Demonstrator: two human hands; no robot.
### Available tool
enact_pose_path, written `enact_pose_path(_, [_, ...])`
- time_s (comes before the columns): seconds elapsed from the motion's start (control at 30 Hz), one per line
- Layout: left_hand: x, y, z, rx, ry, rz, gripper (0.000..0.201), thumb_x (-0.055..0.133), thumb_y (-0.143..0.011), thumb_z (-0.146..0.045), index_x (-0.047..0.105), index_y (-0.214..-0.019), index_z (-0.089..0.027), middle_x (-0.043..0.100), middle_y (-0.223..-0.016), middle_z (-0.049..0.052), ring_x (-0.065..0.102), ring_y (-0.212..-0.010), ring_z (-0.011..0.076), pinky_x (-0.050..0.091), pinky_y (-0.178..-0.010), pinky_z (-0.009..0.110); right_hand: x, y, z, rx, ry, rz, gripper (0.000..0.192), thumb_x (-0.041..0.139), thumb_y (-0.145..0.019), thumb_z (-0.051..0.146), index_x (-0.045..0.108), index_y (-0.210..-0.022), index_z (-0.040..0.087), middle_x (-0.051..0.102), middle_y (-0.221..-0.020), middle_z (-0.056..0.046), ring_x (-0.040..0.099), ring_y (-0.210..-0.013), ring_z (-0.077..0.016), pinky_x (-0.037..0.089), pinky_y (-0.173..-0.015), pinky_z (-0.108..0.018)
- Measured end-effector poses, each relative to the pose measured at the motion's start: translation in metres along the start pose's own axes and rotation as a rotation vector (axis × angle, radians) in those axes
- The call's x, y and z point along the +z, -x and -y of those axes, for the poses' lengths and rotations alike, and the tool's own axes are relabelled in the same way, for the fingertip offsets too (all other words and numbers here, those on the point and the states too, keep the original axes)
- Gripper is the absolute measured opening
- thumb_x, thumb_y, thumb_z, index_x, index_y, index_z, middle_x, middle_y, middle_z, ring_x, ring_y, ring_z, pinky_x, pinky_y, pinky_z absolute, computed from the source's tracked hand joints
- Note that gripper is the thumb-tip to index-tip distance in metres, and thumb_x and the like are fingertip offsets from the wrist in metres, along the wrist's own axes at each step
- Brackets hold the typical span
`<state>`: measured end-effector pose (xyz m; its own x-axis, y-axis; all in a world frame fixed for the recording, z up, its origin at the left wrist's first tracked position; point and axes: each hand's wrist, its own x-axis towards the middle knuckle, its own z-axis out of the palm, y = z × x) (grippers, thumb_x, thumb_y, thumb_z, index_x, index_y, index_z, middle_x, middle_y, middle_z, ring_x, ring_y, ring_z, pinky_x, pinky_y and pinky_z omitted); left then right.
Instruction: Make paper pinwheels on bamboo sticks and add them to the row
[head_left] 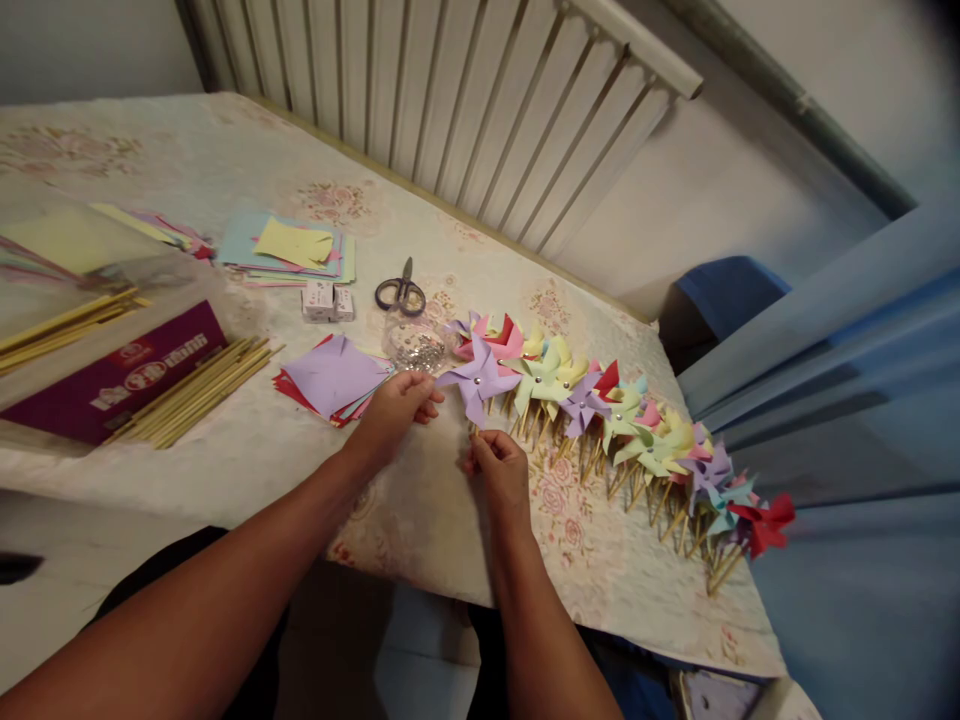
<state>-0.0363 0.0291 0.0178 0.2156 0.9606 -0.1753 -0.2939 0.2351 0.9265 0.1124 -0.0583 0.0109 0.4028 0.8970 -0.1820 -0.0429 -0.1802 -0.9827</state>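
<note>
Holding: purple pinwheel (477, 381), both my hands on it, near the table's front edge.
Left hand (393, 408): fingers closed on the pinwheel's left blade tip, thumb on top.
Right hand (501, 470): pinched shut around the wooden stick (475, 431) just under the paper head.
Pinwheel position: at the left end of the row of finished pinwheels (637, 430), touching or overlapping the nearest ones; can't tell which.
Row: pink, green, purple, red and blue heads, sticks pointing toward me, running right to a red pinwheel (765, 520) at the table's corner.
Behind my left hand: clear container of small silver pins (417, 347), just beside the pinwheel.
Left of that: stack of cut paper squares (334, 378), purple on top, red underneath.
Further left: loose bundle of wooden sticks (196, 390), next to a maroon box (112, 375).
Back of table: scissors (402, 290), two small white boxes (328, 300), pile of pastel paper sheets (289, 247) with a yellow one on top.
Surface: floral tablecloth (420, 520).
Beyond table: white radiator (465, 110) against the wall.
</note>
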Motion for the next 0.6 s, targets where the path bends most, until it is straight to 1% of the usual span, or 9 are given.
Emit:
enact_pose_path(0.07, [0.0011, 0.0003, -0.0005, 0.028, -0.031, 0.017, 0.027, 0.071, -0.074, -0.04, 0.061, -0.085, -0.018, 0.072, -0.08, 0.002, 0.058, -0.06, 0.0122, 0.044, -0.06, 0.026, 0.0008, 0.0007, -0.0007, 0.004, 0.007, 0.008, 0.03, 0.073, -0.068, 0.046, 0.062, -0.069, 0.018, 0.056, -0.05, 0.005, 0.049, -0.047, -0.009, 0.038, -0.049, -0.022])
enact_pose_path(0.2, [0.0033, 0.0016, -0.0029, 0.047, -0.104, 0.034, 0.021, 0.068, -0.076, -0.038, 0.059, -0.078, -0.019, 0.071, -0.074, 0.002, 0.058, -0.059, 0.0131, 0.044, -0.06, 0.027, 0.0024, 0.0016, -0.002, 0.025, 0.007, 0.013, 0.03, 0.073, -0.068, 0.045, 0.062, -0.069, 0.018, 0.055, -0.05, 0.006, 0.048, -0.046, -0.0086, 0.036, -0.048, -0.022])
enact_pose_path(0.4, [0.0016, 0.0017, -0.0023, 0.098, -0.173, 0.056, 0.021, 0.06, -0.08, -0.039, 0.061, -0.077, -0.018, 0.072, -0.076, 0.004, 0.059, -0.06, 0.0139, 0.044, -0.062, 0.028, 0.0035, 0.0021, -0.0017, 0.026, 0.016, 0.018, 0.031, 0.074, -0.066, 0.047, 0.063, -0.069, 0.018, 0.056, -0.05, 0.005, 0.049, -0.046, -0.0085, 0.036, -0.048, -0.021])
enact_pose_path(0.6, [-0.0007, -0.0002, 0.0018, 0.096, -0.189, 0.074, 0.023, 0.057, -0.081, -0.039, 0.061, -0.085, -0.017, 0.075, -0.084, 0.005, 0.063, -0.067, 0.0154, 0.046, -0.066, 0.029, 0.0027, 0.0026, -0.0024, 0.018, 0.007, 0.027, 0.031, 0.075, -0.067, 0.046, 0.063, -0.069, 0.018, 0.056, -0.051, 0.005, 0.049, -0.046, -0.0083, 0.036, -0.047, -0.02])
